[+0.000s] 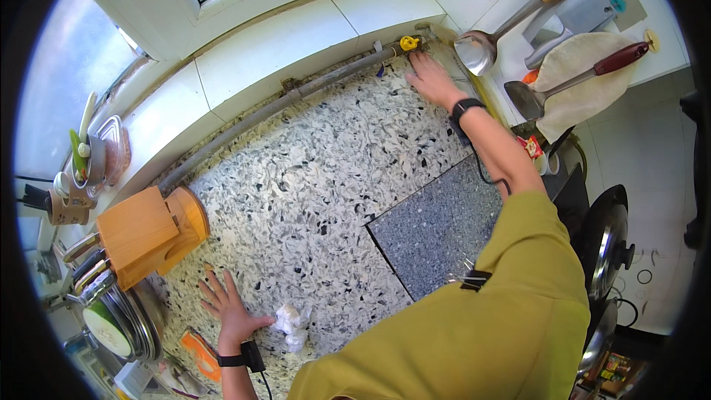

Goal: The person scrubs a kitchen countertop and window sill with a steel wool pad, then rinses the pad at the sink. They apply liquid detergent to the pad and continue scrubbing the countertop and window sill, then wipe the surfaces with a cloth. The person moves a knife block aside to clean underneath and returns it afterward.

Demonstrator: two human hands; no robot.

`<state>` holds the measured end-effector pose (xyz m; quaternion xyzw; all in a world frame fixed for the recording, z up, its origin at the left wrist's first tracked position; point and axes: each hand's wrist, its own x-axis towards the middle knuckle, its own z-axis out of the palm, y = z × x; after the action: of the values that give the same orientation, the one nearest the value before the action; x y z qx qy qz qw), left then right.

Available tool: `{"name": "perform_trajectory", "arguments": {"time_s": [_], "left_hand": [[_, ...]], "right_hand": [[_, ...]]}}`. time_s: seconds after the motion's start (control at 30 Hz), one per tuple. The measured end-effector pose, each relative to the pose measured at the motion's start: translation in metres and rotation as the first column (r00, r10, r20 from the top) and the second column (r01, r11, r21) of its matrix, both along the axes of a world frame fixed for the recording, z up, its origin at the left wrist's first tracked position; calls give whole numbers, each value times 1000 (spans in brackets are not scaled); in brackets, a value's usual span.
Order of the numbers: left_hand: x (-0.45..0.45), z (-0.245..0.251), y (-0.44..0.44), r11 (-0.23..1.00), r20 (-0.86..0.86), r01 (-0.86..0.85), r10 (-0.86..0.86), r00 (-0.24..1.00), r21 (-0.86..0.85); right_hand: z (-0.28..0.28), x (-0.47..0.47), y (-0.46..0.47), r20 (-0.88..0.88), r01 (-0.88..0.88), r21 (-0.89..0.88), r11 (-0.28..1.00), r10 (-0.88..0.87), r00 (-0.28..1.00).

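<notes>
My left hand (pixel 232 314) rests on the speckled stone countertop (pixel 311 189) with its fingers spread. Its thumb tip meets, or nearly meets, a crumpled white tissue (pixel 291 325). Far off in the back corner, my right hand (pixel 432 80) reaches along the counter with its fingers stretched out, and no object shows in it. Just beyond those fingertips is a yellow valve handle (pixel 409 43) at the end of a grey pipe (pixel 289 99). Both wrists wear black bands with cables.
A wooden knife block (pixel 139 230) stands at left, above stacked metal bowls (pixel 141 322) and a cut green-skinned gourd (pixel 106 328). An orange cloth (pixel 201 354) lies nearby. A dark granite slab (pixel 439 228) lies at right. A ladle (pixel 476 51) and a spatula (pixel 527 101) hang on the wall.
</notes>
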<state>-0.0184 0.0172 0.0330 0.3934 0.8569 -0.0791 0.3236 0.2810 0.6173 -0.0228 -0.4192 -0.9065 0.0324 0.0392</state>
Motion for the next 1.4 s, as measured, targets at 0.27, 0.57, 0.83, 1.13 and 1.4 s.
{"name": "perform_trajectory", "arguments": {"time_s": [0.27, 0.57, 0.83, 1.13, 1.4], "left_hand": [[1, -1, -1, 1000, 8, 24, -25, 1000, 17], [1, 1, -3, 999, 10, 0, -1, 1000, 36], [1, 1, -2, 998, 22, -3, 1, 1000, 58], [3, 1, 0, 999, 8, 5, -5, 1000, 34], [1, 2, 0, 999, 32, 2, -4, 999, 41]], "right_hand": [[2, -8, -3, 55, 85, -15, 996, -84, 995], [26, -1, -33, -287, -30, -105, 994, -2, 958], [7, 3, -32, -119, -78, 204, 976, 104, 987], [-4, 8, 8, -68, -31, 140, 990, 40, 997], [15, 16, -15, 50, 28, -17, 999, -27, 998]]}}
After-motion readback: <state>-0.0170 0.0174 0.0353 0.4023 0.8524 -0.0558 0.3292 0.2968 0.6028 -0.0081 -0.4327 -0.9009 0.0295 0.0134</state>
